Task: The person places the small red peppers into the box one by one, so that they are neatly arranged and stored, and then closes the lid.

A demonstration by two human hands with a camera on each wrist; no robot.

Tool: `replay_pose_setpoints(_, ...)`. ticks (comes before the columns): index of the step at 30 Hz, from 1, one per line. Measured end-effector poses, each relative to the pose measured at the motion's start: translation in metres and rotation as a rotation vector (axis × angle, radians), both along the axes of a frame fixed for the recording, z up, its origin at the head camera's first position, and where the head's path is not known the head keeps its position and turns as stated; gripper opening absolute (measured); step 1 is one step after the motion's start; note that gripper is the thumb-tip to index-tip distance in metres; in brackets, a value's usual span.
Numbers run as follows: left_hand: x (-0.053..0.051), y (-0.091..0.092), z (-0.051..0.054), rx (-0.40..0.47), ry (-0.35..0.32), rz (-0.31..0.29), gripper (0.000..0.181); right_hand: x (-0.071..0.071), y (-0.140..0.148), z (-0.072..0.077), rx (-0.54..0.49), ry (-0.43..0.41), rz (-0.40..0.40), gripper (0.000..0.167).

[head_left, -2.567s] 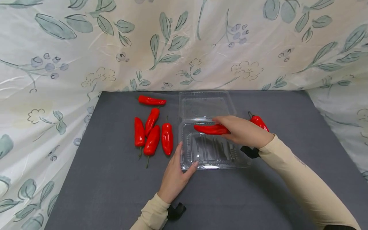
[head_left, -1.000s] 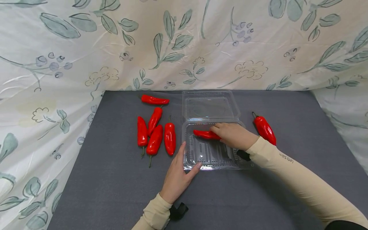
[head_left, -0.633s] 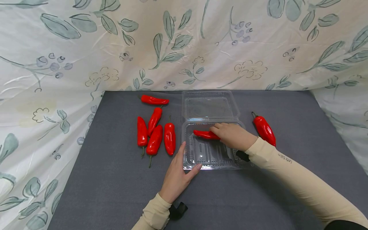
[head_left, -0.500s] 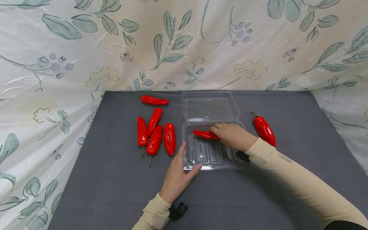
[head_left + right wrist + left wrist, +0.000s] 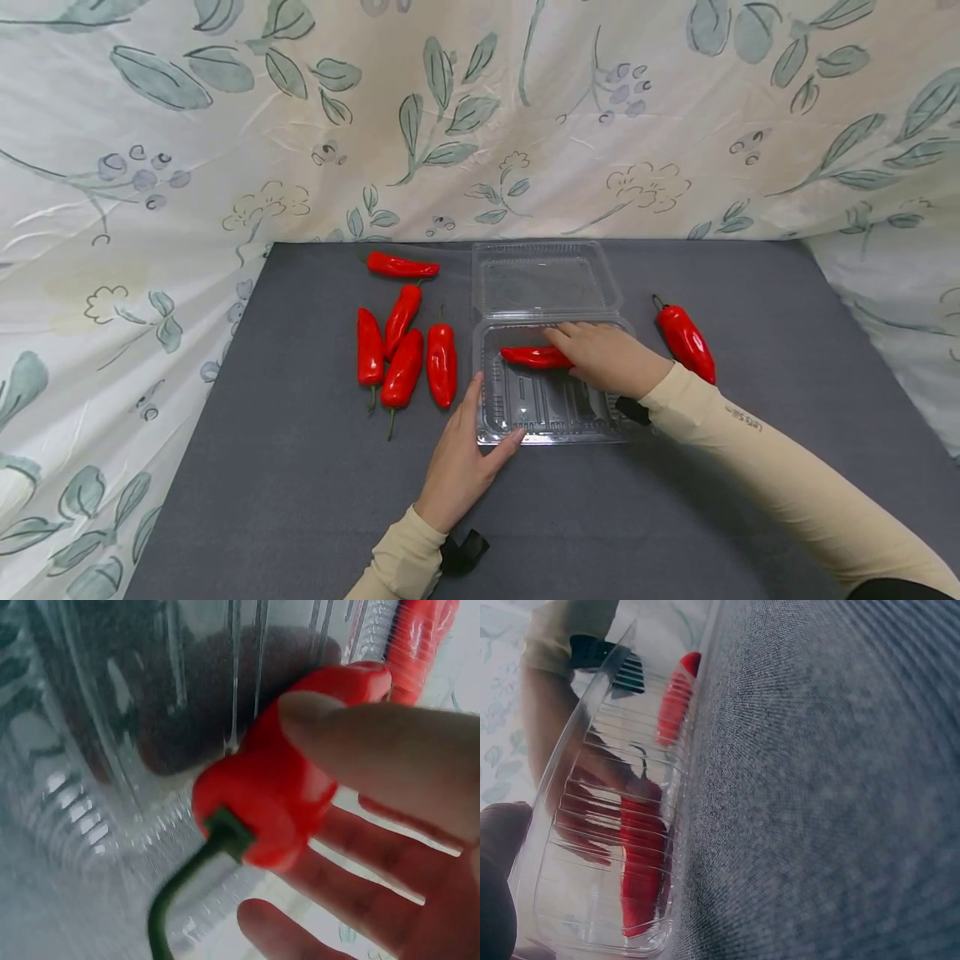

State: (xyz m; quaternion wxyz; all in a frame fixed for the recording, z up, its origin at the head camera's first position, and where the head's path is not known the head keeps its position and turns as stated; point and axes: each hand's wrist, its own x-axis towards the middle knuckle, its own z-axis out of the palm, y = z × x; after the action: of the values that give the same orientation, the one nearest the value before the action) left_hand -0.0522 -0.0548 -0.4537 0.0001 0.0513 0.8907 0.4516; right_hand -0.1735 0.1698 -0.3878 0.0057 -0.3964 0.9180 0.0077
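Note:
A clear plastic clamshell container (image 5: 570, 438) lies in front of me, its lid folded back. One red pepper (image 5: 536, 357) is on the container's floor near the hinge side, stem to the right. My right hand (image 5: 609, 358) is over its stem end. In the right wrist view the thumb (image 5: 360, 739) rests against the pepper, while the other fingers are stretched and spread on its far side. My left hand (image 5: 459, 471) steadies the container's near left corner, fingers straight along the wall and thumb at the front rim.
Several red peppers (image 5: 402, 367) lie left of the container on the grey cloth (image 5: 285, 467). Another pepper (image 5: 686, 343) lies to its right, beside my right forearm. The raised lid (image 5: 546, 283) reaches back to the floral curtain (image 5: 360, 125).
My right hand has brought the pepper down into the container. Over the last half second its fingers have loosened and the pepper has shifted slightly toward me. The left hand has stayed in place.

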Motion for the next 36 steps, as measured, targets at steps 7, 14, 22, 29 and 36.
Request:
replay_pose_setpoints(7, 0.001, 0.001, 0.0, 0.006, 0.016, 0.002, 0.089, 0.006, 0.01, 0.023, 0.015, 0.008, -0.084, 0.076)
replay_pose_setpoints(14, 0.002, 0.001, 0.002, 0.021, -0.011, 0.012, 0.09, 0.002, 0.035, 0.043, -0.021, 0.067, -0.12, 0.07)
replay_pose_setpoints(22, 0.001, 0.002, 0.003, 0.018, -0.031, 0.005, 0.091, -0.01, 0.067, 0.045, -0.1, 0.017, -0.267, 0.066)
replay_pose_setpoints(29, 0.0, 0.002, 0.002, 0.01, -0.017, 0.001, 0.091, -0.015, 0.087, 0.04, -0.132, 0.035, -0.307, 0.062)
replay_pose_setpoints(36, 0.0, 0.002, 0.002, 0.008, -0.014, 0.003, 0.091, -0.017, 0.098, 0.036, -0.124, 0.005, -0.331, 0.058)
